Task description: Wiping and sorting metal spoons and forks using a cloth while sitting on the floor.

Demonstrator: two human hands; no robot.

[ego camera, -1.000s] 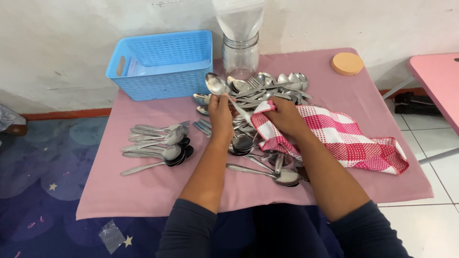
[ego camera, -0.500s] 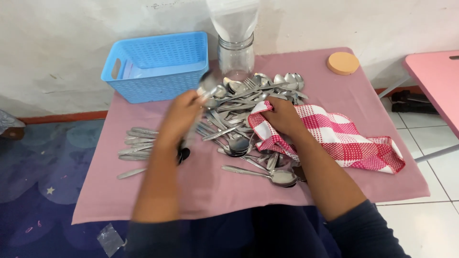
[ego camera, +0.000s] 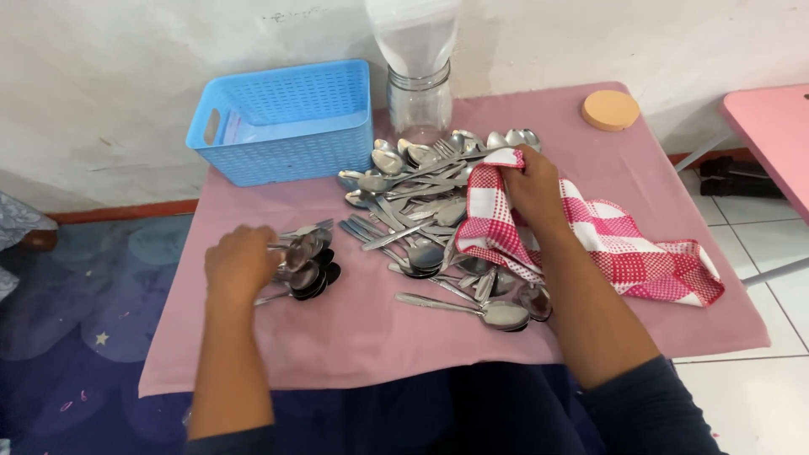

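Left hand (ego camera: 240,265) rests knuckles-up on the left part of the table (ego camera: 354,337), its fingers curled down over the handles of the small stack of spoons (ego camera: 305,265); whether the fingers actually pinch a handle cannot be told, since the back of the hand hides them; the spoon bowls fan out to the right of the hand, lying flat on the pink cloth. Right hand (ego camera: 533,187) sits further right and farther back, closed around a fold of the red-and-white checked towel (ego camera: 624,244); the towel trails away to the right across the table, and its gripped end lies against the large pile of cutlery (ego camera: 425,215); this pile of spoons and forks occupies the table centre, between the two hands. Far left stands a blue perforated basket (ego camera: 286,126); just right of it, a clear glass jar (ego camera: 419,105) touches the far edge of the pile; a round tan lid (ego camera: 610,110) lies at the far right, well apart from the rest.
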